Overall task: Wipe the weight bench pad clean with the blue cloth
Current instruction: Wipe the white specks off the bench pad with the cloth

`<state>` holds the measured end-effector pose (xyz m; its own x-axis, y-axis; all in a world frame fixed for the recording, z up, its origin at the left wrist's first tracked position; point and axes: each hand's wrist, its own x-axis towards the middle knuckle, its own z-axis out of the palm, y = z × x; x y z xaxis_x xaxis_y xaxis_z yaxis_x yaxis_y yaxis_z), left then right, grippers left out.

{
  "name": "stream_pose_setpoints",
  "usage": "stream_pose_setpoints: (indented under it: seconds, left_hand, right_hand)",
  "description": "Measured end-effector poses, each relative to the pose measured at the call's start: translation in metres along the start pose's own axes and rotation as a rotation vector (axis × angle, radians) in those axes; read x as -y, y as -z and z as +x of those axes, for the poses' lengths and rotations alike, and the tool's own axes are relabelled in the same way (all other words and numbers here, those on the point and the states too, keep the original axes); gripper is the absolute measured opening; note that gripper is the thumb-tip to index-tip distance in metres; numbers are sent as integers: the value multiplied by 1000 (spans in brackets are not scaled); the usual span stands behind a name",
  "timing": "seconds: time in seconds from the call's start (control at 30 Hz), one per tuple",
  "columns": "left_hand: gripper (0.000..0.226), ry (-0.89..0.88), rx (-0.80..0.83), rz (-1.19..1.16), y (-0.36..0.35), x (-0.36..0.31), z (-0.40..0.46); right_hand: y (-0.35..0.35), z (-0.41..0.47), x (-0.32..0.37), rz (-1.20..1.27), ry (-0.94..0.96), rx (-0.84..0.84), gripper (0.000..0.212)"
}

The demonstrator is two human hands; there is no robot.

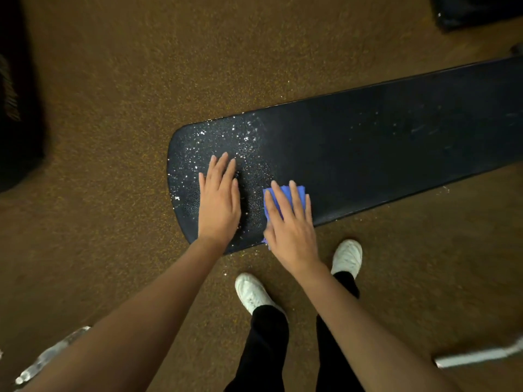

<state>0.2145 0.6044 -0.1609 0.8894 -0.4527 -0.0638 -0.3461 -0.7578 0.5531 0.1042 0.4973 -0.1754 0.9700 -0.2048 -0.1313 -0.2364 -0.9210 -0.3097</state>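
The black weight bench pad point(368, 145) runs from the centre to the upper right. Its rounded left end is speckled with white flecks and droplets; the stretch to the right looks darker and smoother. My left hand point(219, 202) rests flat on the speckled end, fingers straight. My right hand point(291, 222) presses flat on the folded blue cloth point(284, 193) near the pad's front edge, fingers straight. Most of the cloth is hidden under that hand.
Brown speckled floor point(127, 80) surrounds the bench. My two white shoes point(346, 257) stand just in front of the pad. Dark equipment sits at the left edge point(17, 123) and top right corner point(478, 9). A pale bar point(478, 356) lies at lower right.
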Motion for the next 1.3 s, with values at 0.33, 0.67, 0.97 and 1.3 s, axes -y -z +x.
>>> stream_pose_setpoints:
  seconds: [0.33,0.67,0.97,1.3]
  left_hand:
    - [47,40,-23,-3,6,5,-6]
    - [45,49,-38,-9,10,9,-7]
    - [51,77,6,35,-2,6,-3]
    - [61,158,-65,113,10,14,18]
  right_hand:
    - [-5,5,2,62,-327,-120,62]
    - [6,-4,-56,26,-320,-140,58]
    - [4,18,-20,-3,-116,-42,62]
    - [6,82,2,26,-123,-44,66]
